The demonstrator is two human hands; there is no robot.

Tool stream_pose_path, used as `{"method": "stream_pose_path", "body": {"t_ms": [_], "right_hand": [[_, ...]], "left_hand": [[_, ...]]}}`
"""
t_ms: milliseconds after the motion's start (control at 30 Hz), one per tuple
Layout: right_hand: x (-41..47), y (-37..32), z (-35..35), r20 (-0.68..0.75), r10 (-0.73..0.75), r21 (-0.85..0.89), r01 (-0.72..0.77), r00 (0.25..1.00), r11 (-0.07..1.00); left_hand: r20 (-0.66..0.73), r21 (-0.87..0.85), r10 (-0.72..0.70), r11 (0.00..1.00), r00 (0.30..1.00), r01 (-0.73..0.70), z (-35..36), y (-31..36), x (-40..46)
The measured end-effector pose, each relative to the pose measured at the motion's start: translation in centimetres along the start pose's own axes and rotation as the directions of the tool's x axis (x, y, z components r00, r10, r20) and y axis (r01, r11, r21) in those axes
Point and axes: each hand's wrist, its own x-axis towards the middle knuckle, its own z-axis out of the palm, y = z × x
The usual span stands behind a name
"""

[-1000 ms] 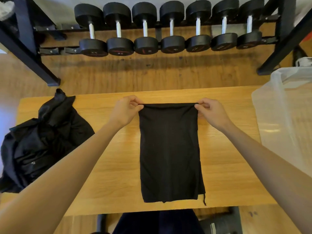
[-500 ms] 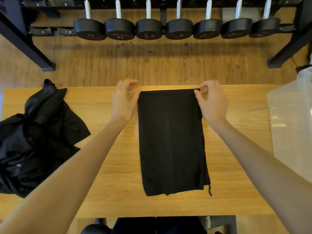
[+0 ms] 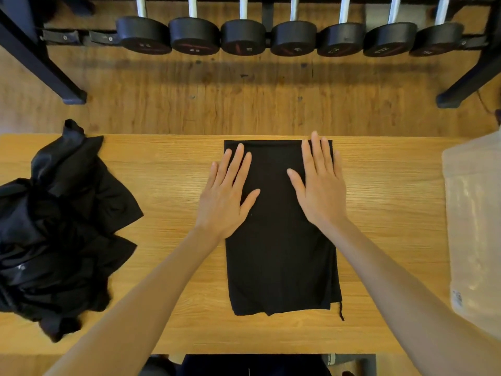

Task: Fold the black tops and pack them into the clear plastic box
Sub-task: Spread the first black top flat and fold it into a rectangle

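Top: long folded strip, table centre. Left hand, right hand: flat on far end, fingers straight, slightly spread. Smooth toward near edge, pressing evenly, before folding crosswise. Pile left; box right.

Under your palms lies matt black cloth, the folded top, on a smooth wood-grain desk (the box is cloudy clear plastic).
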Motion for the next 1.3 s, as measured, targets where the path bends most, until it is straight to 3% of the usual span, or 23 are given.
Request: {"method": "stream_pose_path", "body": {"t_ms": [167, 367, 567, 800, 1033, 1167, 1300], "right_hand": [[-0.8, -1.1, -1.3, -0.04, 0.049, 0.032, -0.048, 0.998, 0.998], [-8.4, -4.8, -1.0, 0.032, -0.075, 0.093, 0.072, 0.997, 0.993], [-11.5, -1.8, 0.5, 0.098, 0.045, -0.01, -0.044, 0.994, 0.999], [-12.1, -0.2, 0.4, 0.081, 0.106, -0.001, -0.106, 0.991, 0.994], [-16.9, -3.1, 0.6, 0.106, -0.1, 0.041, 0.096, 0.989, 0.995], [-18.3, -0.8, 1.1, 0.142, -0.022, 0.016, 0.02, 0.99, 1.0], [-18.5, 0.8, 0.8, 0.144, -0.066, 0.008, 0.066, 0.987, 0.998]], "left_hand": [[-0.014, 0.005, 0.017, 1.0, 1.0, -0.017, -1.0, 0.2, 0.3], [-0.011, -0.091, 0.068, 0.993, 0.998, -0.069, -0.1, 3.3, -7.3], [0.045, -0.032, 0.018, 0.999, 0.999, -0.017, 1.7, 2.7, -9.8], [0.056, -0.009, 0.015, 1.0, 0.998, -0.014, 1.4, 3.0, -10.0], [0.061, -0.043, 0.06, 0.997, 0.996, -0.057, 1.9, 4.8, -13.9], [0.098, -0.037, 0.042, 0.999, 0.994, -0.038, 2.9, 4.1, -14.9], [0.108, -0.039, 0.047, 0.998, 0.993, -0.043, 2.3, 4.1, -14.9]]}}
